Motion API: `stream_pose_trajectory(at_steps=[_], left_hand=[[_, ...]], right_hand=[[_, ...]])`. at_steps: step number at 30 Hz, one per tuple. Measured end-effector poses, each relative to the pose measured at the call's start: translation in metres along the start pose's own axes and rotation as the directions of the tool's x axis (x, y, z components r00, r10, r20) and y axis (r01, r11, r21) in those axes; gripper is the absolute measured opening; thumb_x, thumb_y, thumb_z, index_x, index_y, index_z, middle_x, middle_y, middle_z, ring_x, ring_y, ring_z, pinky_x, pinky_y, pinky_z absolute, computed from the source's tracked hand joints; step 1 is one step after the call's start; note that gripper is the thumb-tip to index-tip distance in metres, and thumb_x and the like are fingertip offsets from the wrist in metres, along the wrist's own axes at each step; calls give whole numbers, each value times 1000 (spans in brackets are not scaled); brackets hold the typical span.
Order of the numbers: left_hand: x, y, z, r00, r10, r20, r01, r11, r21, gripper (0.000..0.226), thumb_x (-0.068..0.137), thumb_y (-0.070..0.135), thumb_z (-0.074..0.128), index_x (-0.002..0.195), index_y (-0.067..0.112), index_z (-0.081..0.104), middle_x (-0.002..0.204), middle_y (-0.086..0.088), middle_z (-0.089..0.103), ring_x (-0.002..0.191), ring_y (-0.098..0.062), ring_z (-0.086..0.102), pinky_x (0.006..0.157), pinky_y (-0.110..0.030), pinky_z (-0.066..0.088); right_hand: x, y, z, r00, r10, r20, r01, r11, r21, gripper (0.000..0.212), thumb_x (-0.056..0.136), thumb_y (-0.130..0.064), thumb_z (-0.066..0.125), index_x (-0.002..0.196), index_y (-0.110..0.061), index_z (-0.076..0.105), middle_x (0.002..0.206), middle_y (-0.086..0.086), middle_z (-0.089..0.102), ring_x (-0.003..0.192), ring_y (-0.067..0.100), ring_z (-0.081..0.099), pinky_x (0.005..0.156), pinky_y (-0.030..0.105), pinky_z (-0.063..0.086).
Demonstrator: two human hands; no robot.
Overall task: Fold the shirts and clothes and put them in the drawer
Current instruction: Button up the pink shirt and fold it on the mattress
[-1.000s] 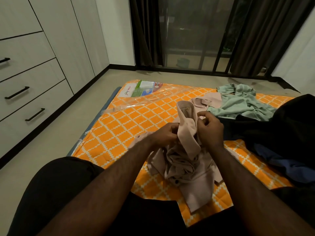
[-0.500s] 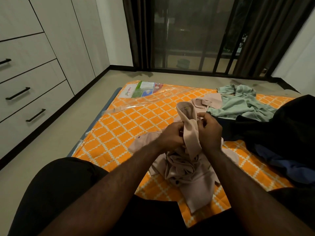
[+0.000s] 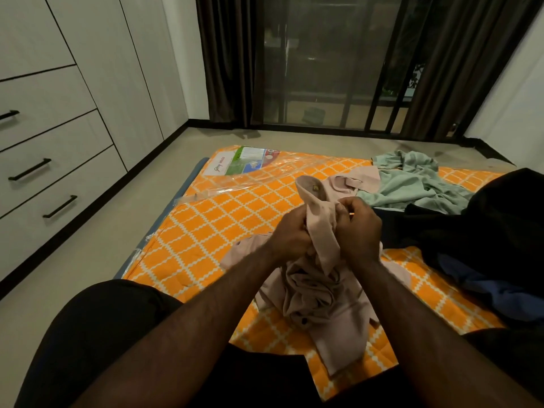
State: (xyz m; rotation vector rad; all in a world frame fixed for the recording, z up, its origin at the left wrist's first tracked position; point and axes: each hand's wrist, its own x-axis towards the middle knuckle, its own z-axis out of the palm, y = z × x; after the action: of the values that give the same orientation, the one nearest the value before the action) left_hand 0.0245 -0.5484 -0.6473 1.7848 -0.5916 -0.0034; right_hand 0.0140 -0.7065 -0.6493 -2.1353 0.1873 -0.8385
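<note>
A crumpled beige shirt lies bunched on the orange patterned mattress in front of me. My left hand grips the shirt's raised collar part from the left, and my right hand pinches the same fabric from the right. Both hands are close together above the heap. A mint green garment lies further back on the right. A pile of black clothes with a blue piece under it sits at the right edge. The closed drawers with black handles stand at the left.
A clear plastic sheet with a printed label covers the mattress's far left corner. Grey floor runs between the mattress and the wardrobe. Dark curtains and a glass door are at the back. My black-clad knees fill the bottom of the view.
Both hands have stayed on the beige shirt's upper part, shifting their grip slightly closer together. The view has tilted a little; the other clothes have not moved.
</note>
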Motion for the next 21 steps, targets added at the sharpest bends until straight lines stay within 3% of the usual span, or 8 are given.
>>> stream_pose_trajectory(at_steps=[4,8,10,12,16,19,21], left_hand=[[28,24,-41,986,75,-148,-29,956,293,53,75,30,57,121,4,61,115,-12,71,103,-28,65,79,-34,50],[75,75,-92,957,229,-178,-126,881,457,55,75,17,52,128,8,65,127,-11,68,117,-24,62,91,-27,46],[106,117,-123,916,350,-197,-184,801,570,37,80,21,55,113,13,71,109,-6,73,102,-26,66,81,-33,49],[141,161,-155,849,470,-240,-184,690,700,15,85,22,53,88,14,66,85,-8,67,82,-34,62,65,-36,40],[180,254,-207,751,535,-388,-134,698,704,9,95,15,48,87,19,50,85,-6,55,75,-26,53,59,-34,40],[184,307,-227,677,680,-281,-264,581,770,9,101,24,46,92,23,49,83,-4,56,71,-21,54,57,-34,42],[186,331,-235,644,742,-185,-277,451,849,11,104,30,44,101,22,51,83,-6,58,71,-24,57,59,-38,48]], right_hand=[[28,-20,-3,978,-179,104,186,980,-70,10,100,-10,55,90,-12,58,89,6,59,83,28,54,68,37,39],[90,-68,-26,966,-245,84,250,967,-55,11,101,-14,53,92,-14,60,90,5,63,84,25,56,73,43,47],[133,-108,-49,958,-279,63,283,957,-67,12,99,-16,51,89,-17,59,87,3,63,78,23,56,68,43,48],[176,-146,-79,945,-326,28,327,941,-84,11,95,-20,51,85,-19,55,87,5,63,74,24,54,61,39,42],[247,-203,-143,907,-415,-79,401,905,-143,9,93,-25,51,88,-18,55,92,7,59,77,27,55,65,39,44],[278,-235,-175,884,-437,-164,413,896,-162,21,106,-29,40,86,-27,48,91,-2,52,79,23,54,60,33,38],[290,-252,-190,850,-499,-168,449,854,-261,24,108,-30,30,94,-21,48,97,6,54,84,30,57,63,37,43]])
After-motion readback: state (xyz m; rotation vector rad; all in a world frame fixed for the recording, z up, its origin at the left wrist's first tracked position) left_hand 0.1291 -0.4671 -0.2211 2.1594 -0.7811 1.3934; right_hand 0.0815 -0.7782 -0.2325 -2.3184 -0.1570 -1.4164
